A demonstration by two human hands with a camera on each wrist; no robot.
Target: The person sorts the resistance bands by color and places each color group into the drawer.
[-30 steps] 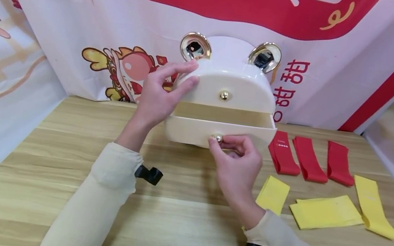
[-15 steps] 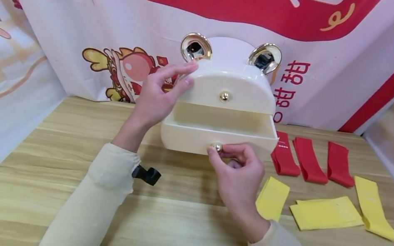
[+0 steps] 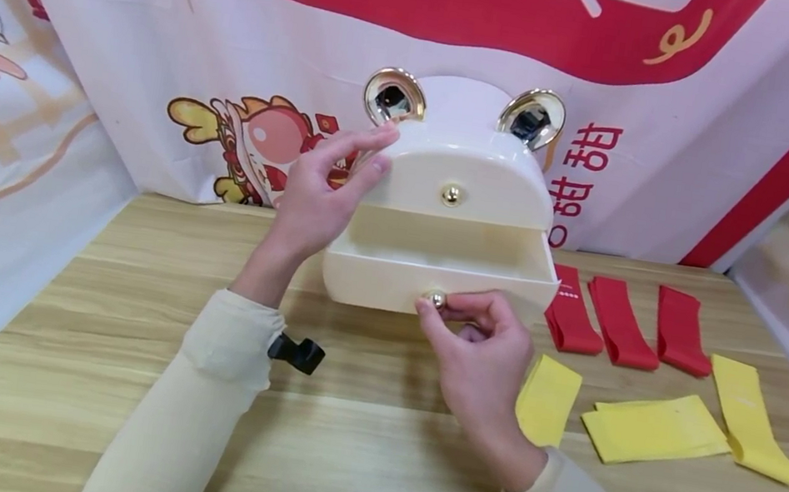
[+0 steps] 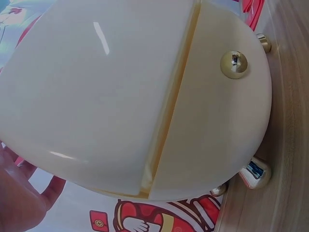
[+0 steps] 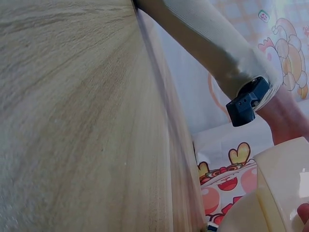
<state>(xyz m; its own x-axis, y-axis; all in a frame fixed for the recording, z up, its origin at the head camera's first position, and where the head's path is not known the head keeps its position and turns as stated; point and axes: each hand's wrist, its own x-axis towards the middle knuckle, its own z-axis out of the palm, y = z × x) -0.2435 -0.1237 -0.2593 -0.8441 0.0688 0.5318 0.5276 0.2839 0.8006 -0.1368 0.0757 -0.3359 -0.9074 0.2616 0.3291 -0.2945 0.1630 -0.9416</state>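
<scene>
A glossy white storage box (image 3: 464, 155) with two gold-rimmed round ears stands at the back of the table. Its lower drawer (image 3: 367, 280) is pulled out, and the part of its inside that shows is bare. The right hand (image 3: 487, 368) pinches the drawer's small gold knob (image 3: 436, 299) between thumb and fingers. At the box's upper left side rests the left hand (image 3: 318, 197), thumb and forefinger extended and apart. In the left wrist view, fingers (image 4: 53, 191) reach behind the edge of the box. The upper compartment, with its own gold knob (image 3: 452, 195), is closed.
To the right lie three folded red bands (image 3: 621, 324) in a row. Closer in are several folded yellow bands (image 3: 656, 430), one of them (image 3: 549, 398) just beside the right hand. A printed cloth backdrop (image 3: 282, 20) hangs behind the wooden table (image 3: 349, 458).
The right hand has drawn the lower drawer farther out toward the person, widening the opening, and has slowed in the last half second. The left hand stays at the box's side.
</scene>
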